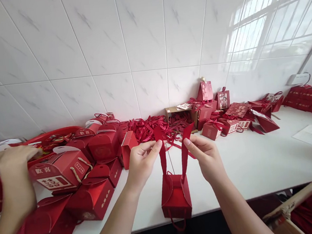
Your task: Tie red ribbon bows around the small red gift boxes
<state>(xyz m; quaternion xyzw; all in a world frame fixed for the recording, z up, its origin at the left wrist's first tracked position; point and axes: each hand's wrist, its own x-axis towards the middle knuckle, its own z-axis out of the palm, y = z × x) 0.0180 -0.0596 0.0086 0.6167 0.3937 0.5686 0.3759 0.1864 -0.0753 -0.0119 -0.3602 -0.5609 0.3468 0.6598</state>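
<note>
A small red gift box [176, 201] stands at the front edge of the white table, with a thin cord handle hanging over its near side. Two lengths of red ribbon [163, 157] rise from the top of the box, spread apart in a V. My left hand [144, 159] pinches the left length between thumb and fingers. On the other side my right hand [204, 154] pinches the right length the same way. Both hands are above and beyond the box, not touching it. Where the ribbon passes under or through the box top is hard to make out.
Red gift boxes [90, 199] crowd the left, where a co-worker's hand [16, 159] reaches over a red basket [62, 132]. Behind lies a heap of red ribbons [148, 127] beside a cardboard box [171, 110]. More boxes [212, 131] stand back right; a carton [302, 194] is front right.
</note>
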